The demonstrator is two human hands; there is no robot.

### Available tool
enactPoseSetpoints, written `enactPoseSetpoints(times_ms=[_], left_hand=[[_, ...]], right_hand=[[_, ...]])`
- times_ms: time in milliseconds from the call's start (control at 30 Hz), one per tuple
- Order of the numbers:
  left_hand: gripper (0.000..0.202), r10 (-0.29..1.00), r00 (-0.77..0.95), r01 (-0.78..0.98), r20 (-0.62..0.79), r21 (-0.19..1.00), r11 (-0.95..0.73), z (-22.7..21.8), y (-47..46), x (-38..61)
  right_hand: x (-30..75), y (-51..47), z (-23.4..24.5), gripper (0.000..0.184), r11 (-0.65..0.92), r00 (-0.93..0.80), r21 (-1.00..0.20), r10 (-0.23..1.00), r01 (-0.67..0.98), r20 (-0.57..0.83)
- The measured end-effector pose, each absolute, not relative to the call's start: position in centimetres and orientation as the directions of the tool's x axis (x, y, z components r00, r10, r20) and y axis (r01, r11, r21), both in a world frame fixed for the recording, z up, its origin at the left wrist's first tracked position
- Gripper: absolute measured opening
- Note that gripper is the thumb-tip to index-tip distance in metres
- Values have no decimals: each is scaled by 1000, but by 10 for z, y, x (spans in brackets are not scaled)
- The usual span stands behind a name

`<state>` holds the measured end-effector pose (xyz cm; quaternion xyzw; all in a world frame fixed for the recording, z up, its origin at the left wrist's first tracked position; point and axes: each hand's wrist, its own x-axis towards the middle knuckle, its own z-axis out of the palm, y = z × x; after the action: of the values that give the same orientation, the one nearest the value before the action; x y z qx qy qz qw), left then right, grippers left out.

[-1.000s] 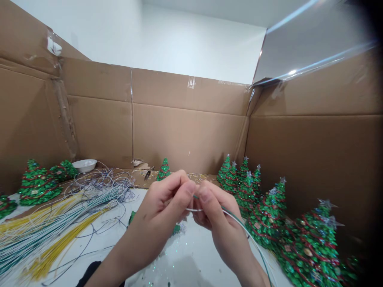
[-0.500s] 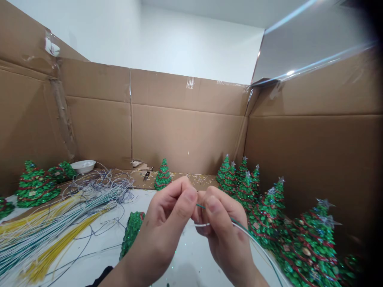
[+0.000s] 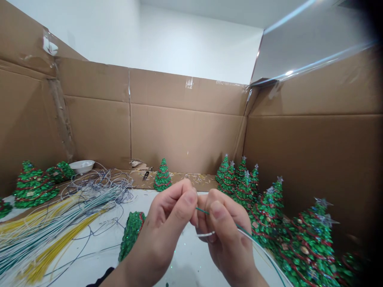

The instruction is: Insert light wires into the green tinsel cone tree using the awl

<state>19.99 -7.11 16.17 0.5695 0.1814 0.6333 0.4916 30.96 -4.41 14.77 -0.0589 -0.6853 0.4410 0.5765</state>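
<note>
Right now your left hand [image 3: 158, 227] and right hand [image 3: 226, 239] meet above the white table [image 3: 143, 201], their fingers [image 3: 185, 197] closed on a thin green wire [image 3: 202, 211] and a white wire [image 3: 206, 234], probably pinched together, though your fingers hide that. A glittery green tree figurine [image 3: 131, 235] stands just left, loose wire bundles [image 3: 54, 215] further left, more trees [image 3: 305, 247] right.

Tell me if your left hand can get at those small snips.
Probably yes, once it releases the wire it pinches: the way from the left hand to the snips looks free, with the beaded tree just beside them.
</note>
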Motion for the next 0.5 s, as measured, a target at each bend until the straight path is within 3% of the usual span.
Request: enactPoseSetpoints(times_ms=[500], left_hand=[[35, 823, 135, -458, 552, 771, -443, 160, -69, 203]], right_hand=[[306, -42, 148, 37, 557, -318, -682, 614, -475, 723]])
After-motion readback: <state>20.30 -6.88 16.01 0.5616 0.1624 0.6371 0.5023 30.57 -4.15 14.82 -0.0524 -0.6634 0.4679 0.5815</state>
